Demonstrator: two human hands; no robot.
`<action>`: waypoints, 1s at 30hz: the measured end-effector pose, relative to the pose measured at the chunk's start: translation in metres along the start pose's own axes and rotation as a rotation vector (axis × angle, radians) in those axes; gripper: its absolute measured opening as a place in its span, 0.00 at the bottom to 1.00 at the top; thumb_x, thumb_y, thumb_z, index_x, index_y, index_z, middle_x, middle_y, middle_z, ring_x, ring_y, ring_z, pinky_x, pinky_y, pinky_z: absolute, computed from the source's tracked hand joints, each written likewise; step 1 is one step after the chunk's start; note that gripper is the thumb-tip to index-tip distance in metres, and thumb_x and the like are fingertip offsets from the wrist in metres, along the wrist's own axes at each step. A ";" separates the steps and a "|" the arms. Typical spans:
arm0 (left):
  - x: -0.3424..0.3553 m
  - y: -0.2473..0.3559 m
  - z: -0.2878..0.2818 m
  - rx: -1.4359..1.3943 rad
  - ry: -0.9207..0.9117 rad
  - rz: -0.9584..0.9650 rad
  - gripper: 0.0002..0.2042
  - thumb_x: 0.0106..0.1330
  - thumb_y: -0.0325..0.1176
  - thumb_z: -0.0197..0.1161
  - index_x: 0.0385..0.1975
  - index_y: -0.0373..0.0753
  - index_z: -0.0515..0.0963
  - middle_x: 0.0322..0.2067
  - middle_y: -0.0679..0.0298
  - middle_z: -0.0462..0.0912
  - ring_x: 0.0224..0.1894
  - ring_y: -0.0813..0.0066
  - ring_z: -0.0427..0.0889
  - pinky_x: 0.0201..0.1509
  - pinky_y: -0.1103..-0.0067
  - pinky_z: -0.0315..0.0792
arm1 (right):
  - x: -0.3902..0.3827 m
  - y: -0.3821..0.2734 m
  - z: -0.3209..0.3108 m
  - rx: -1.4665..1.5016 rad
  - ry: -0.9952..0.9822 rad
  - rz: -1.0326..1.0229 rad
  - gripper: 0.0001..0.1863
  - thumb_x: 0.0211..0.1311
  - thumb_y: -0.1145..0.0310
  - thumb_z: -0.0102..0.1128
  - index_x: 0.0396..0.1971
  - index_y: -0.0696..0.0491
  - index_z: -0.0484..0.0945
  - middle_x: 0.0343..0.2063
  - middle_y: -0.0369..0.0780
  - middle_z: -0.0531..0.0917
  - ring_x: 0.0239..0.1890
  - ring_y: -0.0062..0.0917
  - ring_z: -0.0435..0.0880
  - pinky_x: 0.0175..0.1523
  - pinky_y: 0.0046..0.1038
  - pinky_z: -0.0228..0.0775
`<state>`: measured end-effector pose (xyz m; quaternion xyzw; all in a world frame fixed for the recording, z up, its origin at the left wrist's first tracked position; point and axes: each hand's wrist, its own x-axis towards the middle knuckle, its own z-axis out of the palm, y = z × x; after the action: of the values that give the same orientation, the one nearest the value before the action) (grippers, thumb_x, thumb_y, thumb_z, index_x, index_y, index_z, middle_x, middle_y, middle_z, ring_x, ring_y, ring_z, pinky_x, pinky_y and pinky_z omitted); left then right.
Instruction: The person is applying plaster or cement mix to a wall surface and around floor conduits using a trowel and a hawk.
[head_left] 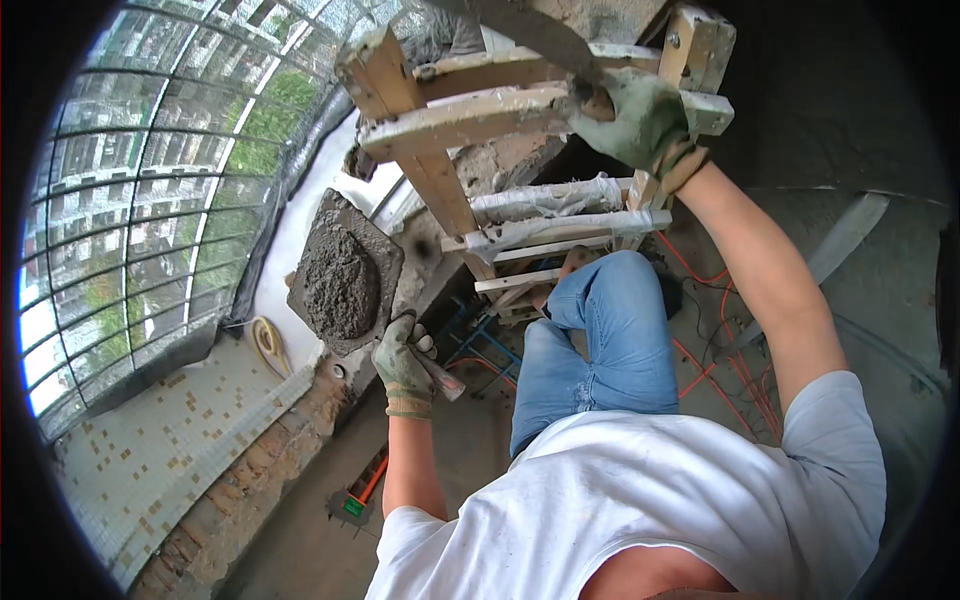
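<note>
Square grey mortar board (pixel 386 248), slab rough and crusted, turned cornerwise, left of the wooden ladder and near the barred window (pixel 150 190). Dark grey, wet-looking mortar heap (pixel 340 285) sits lumpy over its middle; edges and corners show around it. Long grey metal trowel (pixel 540 38), blade smeared, lies across the top of the view, above the ladder's upper rails.

Left hand (pixel 402 365), green-grey work glove: grip closed round the board's handle, just below the slab; handle end (pixel 446 382) pokes out on the right. Right hand (pixel 640 120), matching glove: grip curled closed round the trowel's brownish handle, beside the ladder top; fingertips partly hidden.

Counts: one board, one heap, one trowel, two gloves, one pale, paint-spattered wooden ladder (pixel 470 122), one yellowish coiled hose (pixel 268 345) on the left, one green-and-orange tool (pixel 362 495) on the floor. Several orange-red cables (pixel 735 350) at right, exact number unclear.
</note>
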<state>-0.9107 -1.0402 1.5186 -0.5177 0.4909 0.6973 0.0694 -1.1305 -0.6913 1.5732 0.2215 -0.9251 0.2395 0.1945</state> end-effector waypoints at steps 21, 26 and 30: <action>-0.230 0.412 -0.005 0.031 0.183 -0.077 0.10 0.61 0.31 0.59 0.39 0.34 0.78 0.22 0.65 0.77 0.18 0.77 0.73 0.21 0.80 0.68 | 0.192 -0.078 -0.092 -0.023 -0.796 0.420 0.22 0.50 0.48 0.55 0.36 0.50 0.82 0.37 0.47 0.84 0.42 0.44 0.81 0.48 0.42 0.71; -0.181 0.499 -0.032 0.196 0.136 -0.088 0.11 0.60 0.36 0.61 0.36 0.34 0.80 0.21 0.67 0.76 0.18 0.77 0.73 0.22 0.79 0.68 | 0.229 -0.112 -0.063 -0.089 -0.960 0.366 0.22 0.51 0.48 0.53 0.36 0.49 0.81 0.40 0.46 0.84 0.46 0.43 0.79 0.55 0.42 0.64; -0.099 0.576 -0.068 0.363 0.006 -0.071 0.10 0.60 0.38 0.61 0.32 0.37 0.80 0.22 0.67 0.76 0.19 0.77 0.73 0.22 0.80 0.66 | 0.262 -0.147 -0.040 -0.161 -0.762 0.410 0.21 0.51 0.50 0.55 0.39 0.48 0.79 0.40 0.46 0.82 0.48 0.44 0.76 0.55 0.43 0.63</action>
<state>-1.1698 -1.3438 1.9515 -0.5159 0.5902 0.5928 0.1846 -1.2630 -0.8686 1.7804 0.0901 -0.9713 0.1015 -0.1955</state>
